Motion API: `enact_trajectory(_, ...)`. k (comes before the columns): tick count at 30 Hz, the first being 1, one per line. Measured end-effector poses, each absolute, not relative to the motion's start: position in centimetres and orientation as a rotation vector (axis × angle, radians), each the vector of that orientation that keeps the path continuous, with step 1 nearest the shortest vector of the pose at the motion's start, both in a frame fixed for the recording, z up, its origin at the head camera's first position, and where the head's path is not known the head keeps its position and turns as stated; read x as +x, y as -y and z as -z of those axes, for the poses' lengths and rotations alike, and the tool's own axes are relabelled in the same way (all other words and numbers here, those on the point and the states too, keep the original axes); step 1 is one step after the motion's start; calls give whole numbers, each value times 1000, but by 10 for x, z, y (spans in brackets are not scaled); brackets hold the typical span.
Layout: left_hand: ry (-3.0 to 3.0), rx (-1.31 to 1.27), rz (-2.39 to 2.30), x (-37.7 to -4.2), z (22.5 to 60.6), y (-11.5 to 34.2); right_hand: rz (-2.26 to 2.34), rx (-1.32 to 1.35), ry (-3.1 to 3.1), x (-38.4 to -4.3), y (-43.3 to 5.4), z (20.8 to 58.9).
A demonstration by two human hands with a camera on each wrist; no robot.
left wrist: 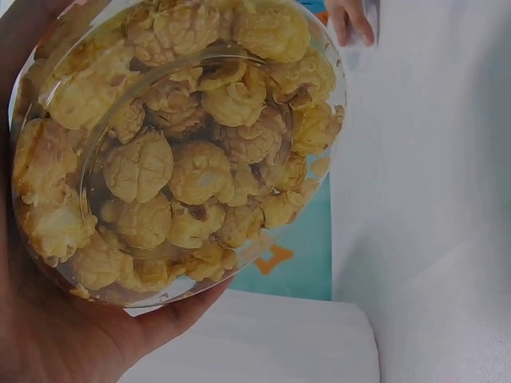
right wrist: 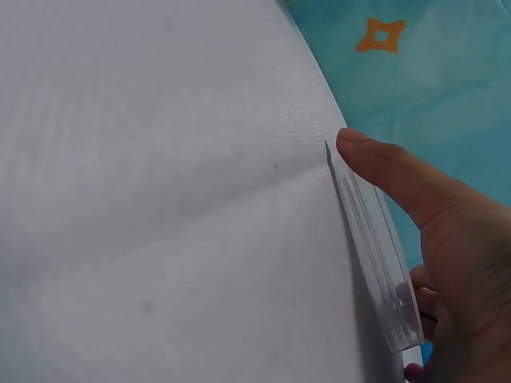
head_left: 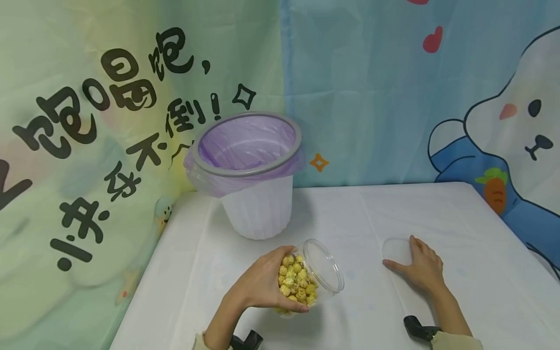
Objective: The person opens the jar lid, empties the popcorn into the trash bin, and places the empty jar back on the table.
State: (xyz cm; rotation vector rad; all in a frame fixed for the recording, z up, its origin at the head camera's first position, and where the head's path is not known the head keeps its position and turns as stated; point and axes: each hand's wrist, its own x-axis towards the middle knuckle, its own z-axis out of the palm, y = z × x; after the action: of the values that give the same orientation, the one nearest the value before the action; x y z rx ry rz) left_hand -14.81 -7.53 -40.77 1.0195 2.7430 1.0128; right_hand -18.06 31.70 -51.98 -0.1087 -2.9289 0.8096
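My left hand (head_left: 262, 279) grips a clear plastic jar (head_left: 321, 267) of yellow popcorn (head_left: 297, 279), fingers and thumb around its sides. The jar is tilted, its open mouth facing up and to the right. In the left wrist view the jar's see-through base (left wrist: 192, 171) fills much of the picture, popcorn pressed against it. Off to the right, my right hand (head_left: 422, 267) is low at the table with thumb and fingers spread around the edge of a clear round lid (right wrist: 379, 263). That lid lies flat on or just above the cloth; its outline is faint in the head view.
A white bin (head_left: 260, 211) with a grey rim (head_left: 247, 171) and a purple liner bag (head_left: 249, 141) stands behind the jar, at the back left of the white-covered table (head_left: 350, 214). Printed curtains (head_left: 358, 97) hang along the back and left side.
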Motion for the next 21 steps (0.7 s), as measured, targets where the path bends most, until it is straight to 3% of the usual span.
enact_trajectory(21,-2734,1017,-1009,-146,410,76,-793,-117,2989,-180,-316,513)
